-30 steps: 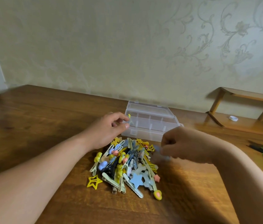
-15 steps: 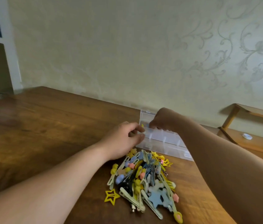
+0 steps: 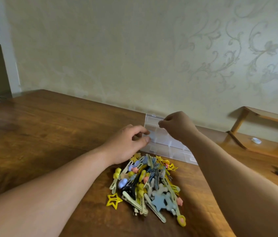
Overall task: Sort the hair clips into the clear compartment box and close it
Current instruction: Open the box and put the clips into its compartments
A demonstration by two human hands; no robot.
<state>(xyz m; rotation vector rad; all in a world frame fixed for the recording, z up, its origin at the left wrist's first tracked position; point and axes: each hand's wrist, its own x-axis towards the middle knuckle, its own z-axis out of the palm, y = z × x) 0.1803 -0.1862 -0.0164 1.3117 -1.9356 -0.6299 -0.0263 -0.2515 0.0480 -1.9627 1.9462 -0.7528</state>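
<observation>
I am holding both hands at the clear compartment box (image 3: 167, 145), which is sitting on the counter (image 3: 49, 130) right of centre, its lid open toward the wall. My left hand (image 3: 126, 144) is curling at the box's left edge, thumb and forefinger drawn close together; whether they are pinching anything I cannot tell. My right hand (image 3: 177, 127) is hovering over the back compartments, fingers bunched, its hold hidden. Dividers are showing through the plastic, but I cannot tell what the compartments are holding. The hair clips (image 3: 148, 183) are lying heaped just in front of the box, lower centre.
</observation>
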